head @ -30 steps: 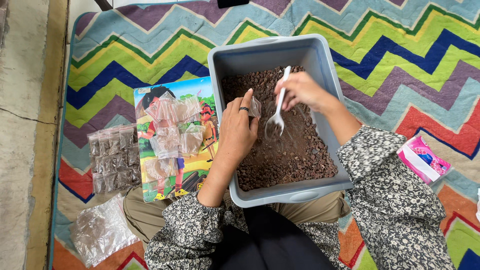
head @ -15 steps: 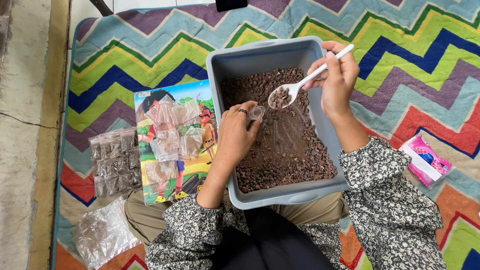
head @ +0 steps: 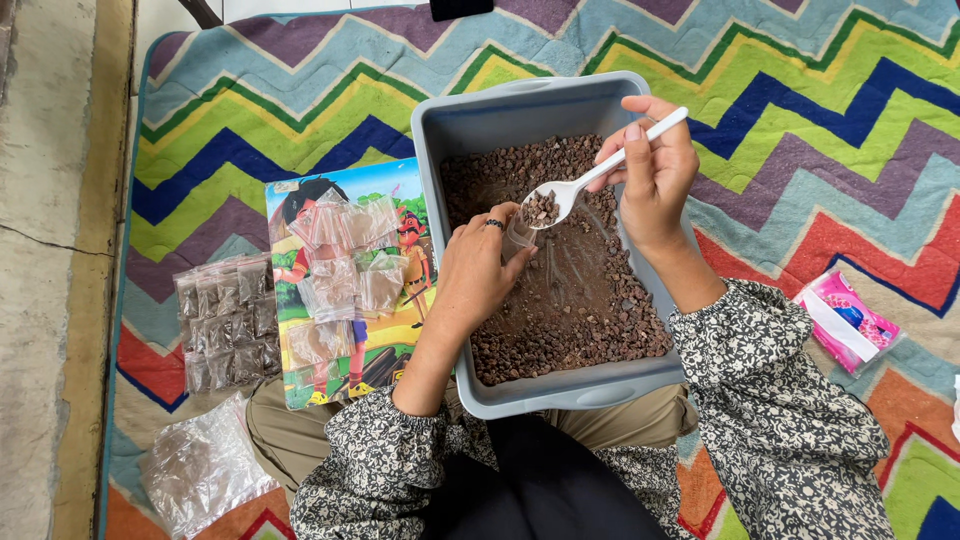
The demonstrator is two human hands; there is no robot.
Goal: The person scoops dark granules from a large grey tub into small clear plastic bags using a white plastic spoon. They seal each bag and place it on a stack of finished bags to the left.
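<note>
So I've got a small clear bag [head: 518, 236] pinched in my left hand [head: 480, 270], fingers closed round it, held over the middle of the grey tub [head: 455, 120] just above the brown gravel [head: 560, 320]. Right next to the bag's mouth sits the bowl of a white plastic spoon [head: 575, 185], loaded with a little heap of that gravel. My right hand [head: 655, 175] has its fingers wrapped around the spoon's handle, a bit farther back over the tub's right side.

Left of the tub there's a cartoon picture book [head: 345, 285] with empty clear bags [head: 345, 255] scattered on top. Farther left, a flat pile of filled bags [head: 225, 320], and nearer me a crumpled clear plastic sack [head: 200, 465]. Off to the right lies a pink packet [head: 848, 318]. Everything rests on a zigzag-striped rug [head: 800, 90].
</note>
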